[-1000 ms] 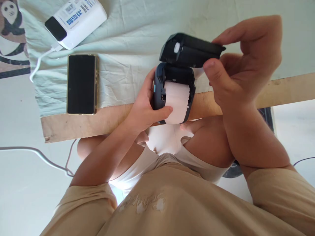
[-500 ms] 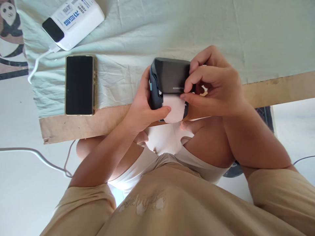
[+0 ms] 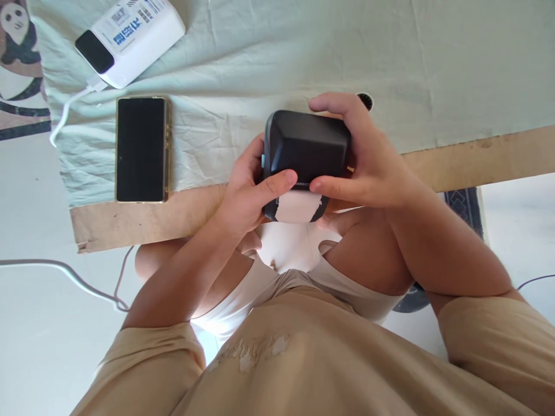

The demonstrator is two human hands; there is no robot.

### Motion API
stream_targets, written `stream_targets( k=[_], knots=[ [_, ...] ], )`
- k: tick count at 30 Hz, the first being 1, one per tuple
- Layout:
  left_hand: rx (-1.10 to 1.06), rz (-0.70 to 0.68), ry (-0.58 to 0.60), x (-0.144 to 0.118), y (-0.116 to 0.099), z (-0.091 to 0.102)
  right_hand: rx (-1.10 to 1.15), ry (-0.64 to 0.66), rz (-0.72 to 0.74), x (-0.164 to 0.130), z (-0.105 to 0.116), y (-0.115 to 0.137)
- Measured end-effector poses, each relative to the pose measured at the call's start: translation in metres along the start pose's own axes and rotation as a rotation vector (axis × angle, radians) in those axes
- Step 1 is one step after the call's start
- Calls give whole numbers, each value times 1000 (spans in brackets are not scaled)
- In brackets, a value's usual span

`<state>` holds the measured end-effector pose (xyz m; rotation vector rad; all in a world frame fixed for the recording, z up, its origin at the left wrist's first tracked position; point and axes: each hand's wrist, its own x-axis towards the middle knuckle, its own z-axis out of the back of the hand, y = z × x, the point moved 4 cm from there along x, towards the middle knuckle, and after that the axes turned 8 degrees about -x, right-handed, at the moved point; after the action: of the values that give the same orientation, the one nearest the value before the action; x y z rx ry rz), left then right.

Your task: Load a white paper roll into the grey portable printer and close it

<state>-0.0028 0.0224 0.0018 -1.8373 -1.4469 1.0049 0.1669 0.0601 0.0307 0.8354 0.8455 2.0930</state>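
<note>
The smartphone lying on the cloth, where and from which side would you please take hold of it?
Grip the smartphone by its two long gold edges, coming down from above. It lies flat, screen up, long axis running away from the person, with bare cloth on either side for fingertips. The power bank and its cable lie near the far end, so avoid that end.

Beyond the right hand's (image 3: pixel 373 167) fingertips (image 3: pixel 318 104), a small dark round thing (image 3: pixel 365 100) peeks out, mostly hidden. The label printer's (image 3: pixel 306 147) sides lie under both hands' fingers.
</note>
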Motion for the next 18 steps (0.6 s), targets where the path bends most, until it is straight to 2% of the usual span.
stream_targets(
  k=[2,5,11,18],
  knots=[
    [11,51,-10,-1,0,1,54,63,2,1,-1,-4],
    [12,54,8,0,-2,1,147,118,-22,4,-4,-12],
    [-35,-13,50,1,-2,0,221,123,-56,7,-9,-21],
    [-6,9,59,3,-3,3,223,108,-53,5,-6,-22]
  ],
)
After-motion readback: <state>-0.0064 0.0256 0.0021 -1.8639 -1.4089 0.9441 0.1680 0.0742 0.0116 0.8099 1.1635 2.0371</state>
